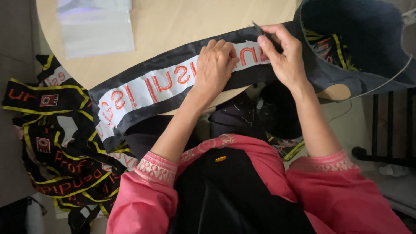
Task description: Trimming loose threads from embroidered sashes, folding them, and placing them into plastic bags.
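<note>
Two hands work a black sash with white backing and orange letters [173, 82] at the counter's [173, 26] near edge: left hand [215, 65] presses flat, right fingers [271, 37] pinch a small dark tool [260, 30], trimming backing.

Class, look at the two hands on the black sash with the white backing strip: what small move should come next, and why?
Probably a short pull by the right hand, peeling the white backing strip a little further left. That hand pinches a dark edge at the strip's end, while the left hand presses flat on the black satin sash, holding it on the round wooden table.
</note>
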